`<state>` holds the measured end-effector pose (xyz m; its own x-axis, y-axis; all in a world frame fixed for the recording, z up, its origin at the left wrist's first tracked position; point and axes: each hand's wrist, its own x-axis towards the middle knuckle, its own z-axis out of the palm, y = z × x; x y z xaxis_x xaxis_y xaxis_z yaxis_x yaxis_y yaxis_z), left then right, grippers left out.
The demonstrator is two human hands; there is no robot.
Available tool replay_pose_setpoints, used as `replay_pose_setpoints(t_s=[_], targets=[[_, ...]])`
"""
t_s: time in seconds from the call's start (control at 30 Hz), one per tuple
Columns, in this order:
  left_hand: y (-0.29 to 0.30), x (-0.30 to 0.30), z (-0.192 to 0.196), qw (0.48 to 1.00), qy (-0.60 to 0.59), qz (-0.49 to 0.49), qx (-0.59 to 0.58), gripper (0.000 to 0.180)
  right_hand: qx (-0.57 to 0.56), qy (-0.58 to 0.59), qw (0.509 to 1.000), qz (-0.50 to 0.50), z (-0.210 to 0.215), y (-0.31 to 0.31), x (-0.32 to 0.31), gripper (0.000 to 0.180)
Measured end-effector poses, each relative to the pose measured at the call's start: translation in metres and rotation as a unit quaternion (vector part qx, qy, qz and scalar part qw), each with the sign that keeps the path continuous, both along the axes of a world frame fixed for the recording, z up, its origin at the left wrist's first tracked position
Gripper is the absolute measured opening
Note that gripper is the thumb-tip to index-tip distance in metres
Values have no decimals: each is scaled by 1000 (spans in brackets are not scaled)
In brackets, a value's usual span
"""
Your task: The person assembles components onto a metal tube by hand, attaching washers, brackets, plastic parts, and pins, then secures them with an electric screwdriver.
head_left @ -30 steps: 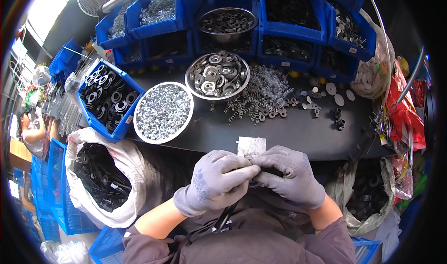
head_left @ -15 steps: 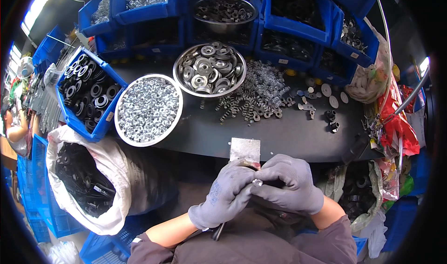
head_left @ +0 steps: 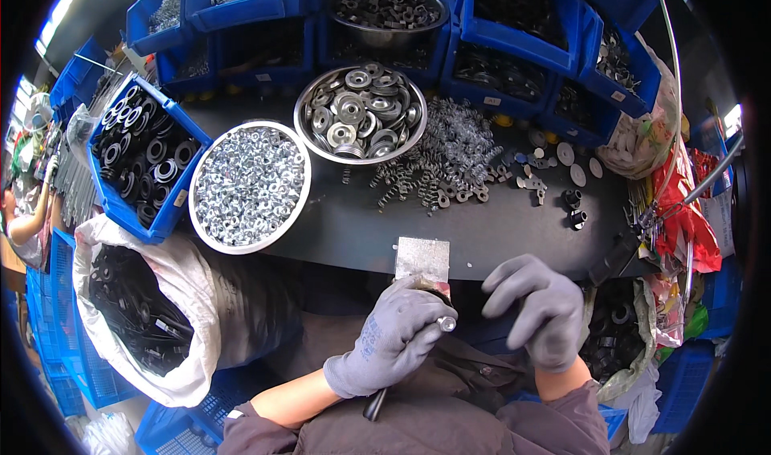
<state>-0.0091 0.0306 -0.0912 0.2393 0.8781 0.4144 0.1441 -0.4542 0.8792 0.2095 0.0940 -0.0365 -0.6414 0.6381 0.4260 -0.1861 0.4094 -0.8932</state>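
Dark workbench [head_left: 498, 230] crowded w/ parts bins sits beyond the hands. Near its front edge the left hand [head_left: 393, 338] is closed around a dark rod w/ a silver tip [head_left: 446, 323], fingers curled tight on it, just below a small metal plate [head_left: 422, 260]. Half a sec ago both hands met on the piece; now the right hand [head_left: 536, 310] has come away to the right, fingers loosely bent, holding nothing visible (so the joint step looks finished). Farther off: bowl of washers [head_left: 360, 114], bowl of nuts [head_left: 249, 183], spring pile [head_left: 450, 154]; white sack [head_left: 136, 310] at left.
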Motion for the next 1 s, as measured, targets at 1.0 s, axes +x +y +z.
replay_pose_setpoints(t_s=[1.0], targets=[[-7,7,-10,996,35,44,71,23,-99,-12,984,-151,-8,-17,-42,31]])
